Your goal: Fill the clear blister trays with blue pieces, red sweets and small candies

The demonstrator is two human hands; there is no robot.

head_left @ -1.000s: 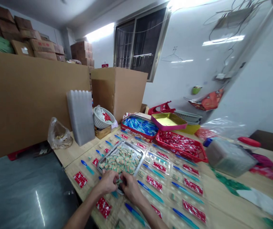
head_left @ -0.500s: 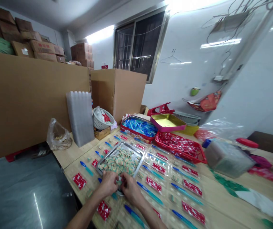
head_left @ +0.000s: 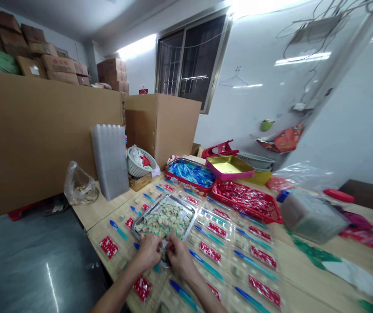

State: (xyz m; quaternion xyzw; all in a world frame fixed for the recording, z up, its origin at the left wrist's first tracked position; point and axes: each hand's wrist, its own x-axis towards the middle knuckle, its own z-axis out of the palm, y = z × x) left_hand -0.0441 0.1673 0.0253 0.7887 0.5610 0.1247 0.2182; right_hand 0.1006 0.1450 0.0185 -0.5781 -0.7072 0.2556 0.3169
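Note:
A metal tray point(head_left: 191, 210) holds a heap of small beige-and-green pieces point(head_left: 168, 217). Over its near edge, my left hand point(head_left: 150, 251) is closed, its thumb and fingers pressed together. Close beside it, my right hand point(head_left: 177, 254) is pinched in the same way. Whatever lies between the fingertips is too small and hidden to make out. Around the tray are clear plastic blister trays holding blue-and-teal pen-like sticks point(head_left: 206, 263) and red packets with white spots point(head_left: 210, 252). Another red packet point(head_left: 109, 247) sits left of my left hand.
Behind are a tin of blue sticks point(head_left: 191, 173), a red basket of red packets point(head_left: 276, 213) and a yellow-lined tin point(head_left: 230, 165). A tall stack of clear plastic trays point(head_left: 109, 161) stands left, near a plastic bag point(head_left: 80, 184). A clear container point(head_left: 315, 217) is at right.
My right hand has shifted very slightly to the right, widening the small gap from my left hand. The trays and baskets are as before.

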